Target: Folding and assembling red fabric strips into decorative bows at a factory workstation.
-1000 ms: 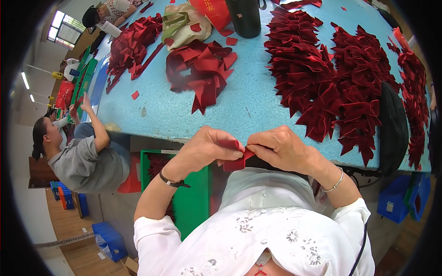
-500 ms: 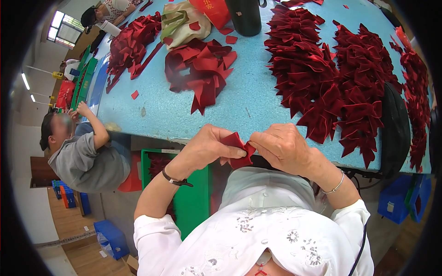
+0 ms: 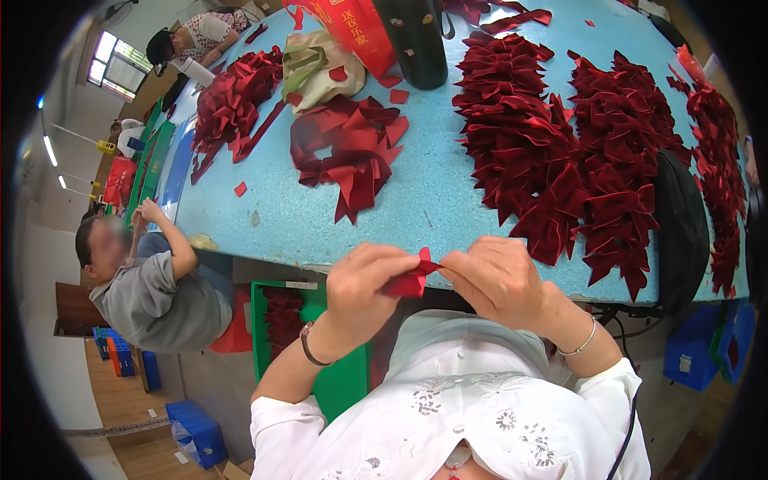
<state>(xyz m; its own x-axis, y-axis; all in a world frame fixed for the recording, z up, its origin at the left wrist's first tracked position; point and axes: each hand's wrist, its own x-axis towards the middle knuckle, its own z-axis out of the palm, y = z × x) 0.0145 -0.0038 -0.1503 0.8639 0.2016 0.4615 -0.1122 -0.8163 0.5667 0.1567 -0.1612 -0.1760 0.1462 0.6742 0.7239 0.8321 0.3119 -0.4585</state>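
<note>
A small piece of dark red velvet ribbon (image 3: 410, 283), folded on itself, is held just off the table's near edge. My left hand (image 3: 365, 288) is closed around its left part, thumb hidden behind the fingers. My right hand (image 3: 501, 278) pinches its right end between thumb and fingertips. Beyond my hands, a loose heap of red ribbon strips (image 3: 352, 156) lies on the blue table (image 3: 288, 216). Finished-looking red bows (image 3: 524, 136) are stacked in a long row to the right, with a second row of bows (image 3: 616, 172) beside it.
A black bottle (image 3: 412, 44), red bag (image 3: 352, 28) and pale cloth bag (image 3: 320, 68) stand farther back. A black bag (image 3: 682, 232) hangs at the right edge. Below left is a green crate (image 3: 346, 384) holding red pieces. A co-worker (image 3: 164, 292) sits at the left.
The head view has shifted, so the table's things sit lower. My left hand has turned over more around the ribbon, which now looks narrower toward my right fingertips.
</note>
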